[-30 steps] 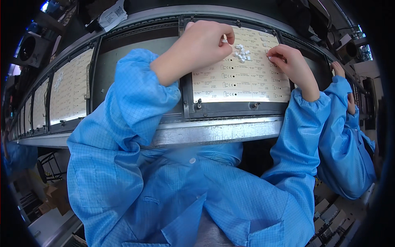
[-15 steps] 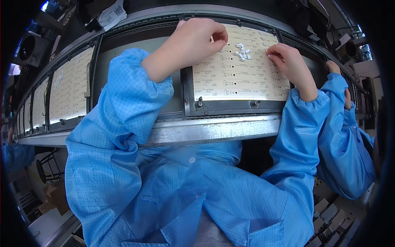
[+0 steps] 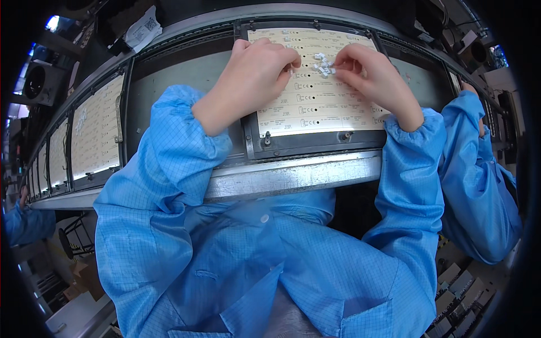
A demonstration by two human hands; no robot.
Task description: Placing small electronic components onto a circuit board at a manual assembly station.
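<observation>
A cream-coloured printed circuit panel lies in a dark metal frame in front of me. Small white blocks, probably connectors, are heaped on its upper middle. My left hand is over the panel's left side, thumb and forefinger pinched, with a speck of white at the fingertips that looks like one such block. My right hand reaches in from the right; its thumb and forefinger close at the heap's right edge, apparently around a white block. The fingertips partly cover what they grip.
More framed panels line the conveyor to the left, one carrying white pieces. A metal rail runs along the near edge. A white labelled packet lies at the far left. A co-worker's blue sleeve is close on my right.
My right hand has moved left from the panel's right side to the heap. My left hand has come slightly lower and left. The panel and frame appear shifted a little left in view.
</observation>
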